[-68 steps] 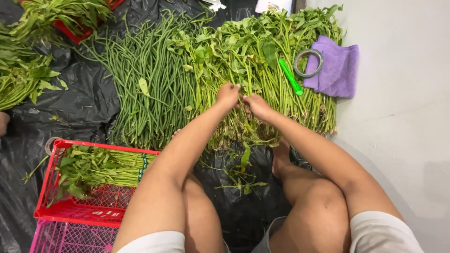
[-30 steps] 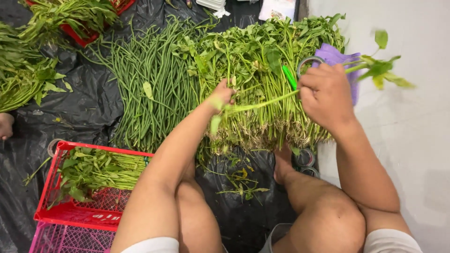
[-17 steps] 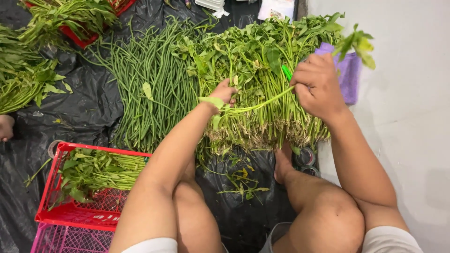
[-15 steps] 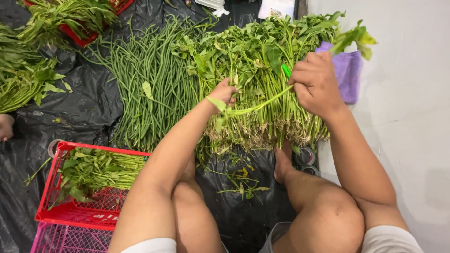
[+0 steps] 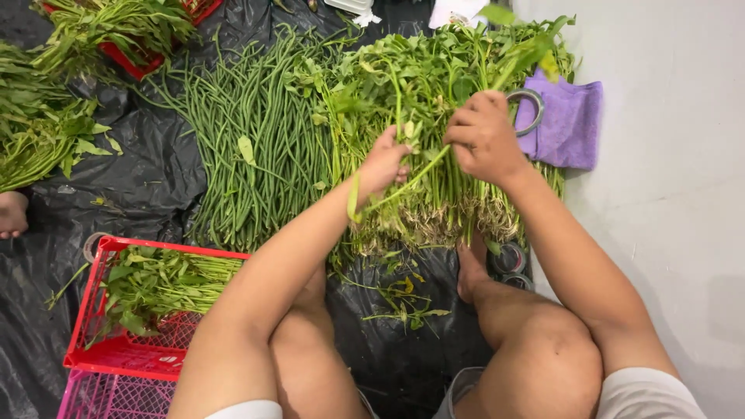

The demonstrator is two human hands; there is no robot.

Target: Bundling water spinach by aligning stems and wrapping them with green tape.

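A big heap of leafy green stalks with pale roots (image 5: 434, 116) lies on black plastic sheeting in front of me. My right hand (image 5: 485, 138) is closed around one long stalk (image 5: 415, 174) from that heap, its leafy top sticking up past my fingers. My left hand (image 5: 382, 164) grips the lower part of the same stalk, near a drooping leaf. Both hands hover just above the heap's root ends.
A pile of long green beans (image 5: 252, 132) lies left of the heap. A red crate (image 5: 101, 353) with bundled greens stands at lower left on a pink crate (image 5: 116, 397). A purple cloth (image 5: 570, 124) and tape rolls (image 5: 508, 260) lie at right. More greens (image 5: 39, 132) and someone's foot (image 5: 12, 213) are far left.
My right hand, which had lifted a stalk up and to the right, has come back left over the heap. The left hand stays on the stalk's lower end.
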